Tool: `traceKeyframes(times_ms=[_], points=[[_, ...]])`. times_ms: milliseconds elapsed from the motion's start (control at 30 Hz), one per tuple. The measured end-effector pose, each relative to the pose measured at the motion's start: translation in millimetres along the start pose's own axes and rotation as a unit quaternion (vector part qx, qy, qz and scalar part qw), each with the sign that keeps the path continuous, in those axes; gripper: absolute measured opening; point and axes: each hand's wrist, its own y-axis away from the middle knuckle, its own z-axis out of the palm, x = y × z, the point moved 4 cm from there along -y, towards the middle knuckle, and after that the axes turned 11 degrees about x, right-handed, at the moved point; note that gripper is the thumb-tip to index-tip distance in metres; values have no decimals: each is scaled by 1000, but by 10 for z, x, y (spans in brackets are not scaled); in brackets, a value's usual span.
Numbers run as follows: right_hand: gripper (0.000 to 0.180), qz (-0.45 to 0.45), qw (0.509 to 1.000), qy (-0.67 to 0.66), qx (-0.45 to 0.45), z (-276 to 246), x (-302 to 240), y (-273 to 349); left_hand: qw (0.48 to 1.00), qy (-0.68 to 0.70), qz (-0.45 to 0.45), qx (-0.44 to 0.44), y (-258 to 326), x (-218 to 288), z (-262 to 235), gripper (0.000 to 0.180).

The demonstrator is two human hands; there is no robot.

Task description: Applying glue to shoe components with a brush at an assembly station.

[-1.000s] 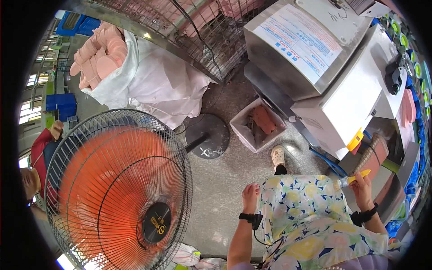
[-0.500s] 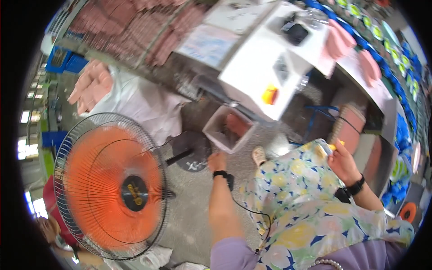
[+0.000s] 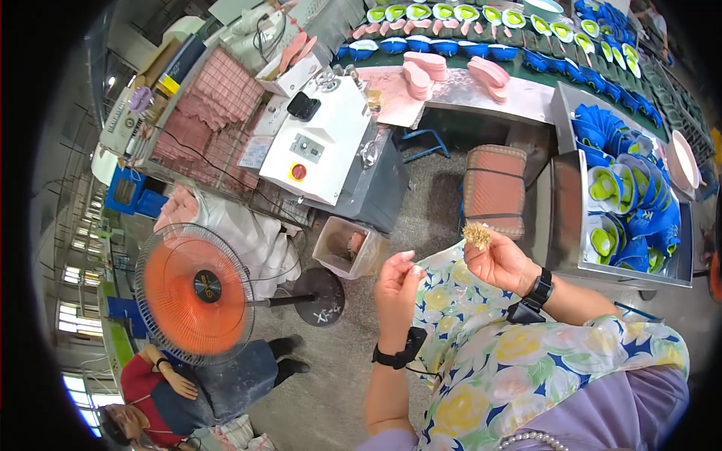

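My right hand [image 3: 502,264] is closed round a brush [image 3: 477,237], and its tan, bristly tuft pokes out past my fingertips. The handle is hidden inside my grip. Beside it, a little to the left, my left hand [image 3: 397,289] is raised with its fingers loosely bent and the thumb slightly apart; I see nothing in it. A flowered apron [image 3: 481,361] covers my lap below both hands.
Ahead stands a white machine [image 3: 312,143] with a red-yellow knob. A scrap bin [image 3: 350,246] is on the floor. To the left, a fan [image 3: 197,293] runs near a seated person [image 3: 218,383]. On the right are a padded stool [image 3: 494,188] and a metal bin of blue shoe uppers [image 3: 635,203].
My view has swung to the right and up. The left hand has risen from beside the scrap bin toward the right one. The brush's bristles now show in my right hand.
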Motion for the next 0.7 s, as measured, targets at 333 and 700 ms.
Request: traceKeyframes(times_ms=[333,700], points=[[36,7,986,93,-138,-485,351,1091,991,14,133,-27,1643,465,854,21],[37,28,991,60,-116,-1318,1453,1810,989,74,126,30,3017,166,449,20]])
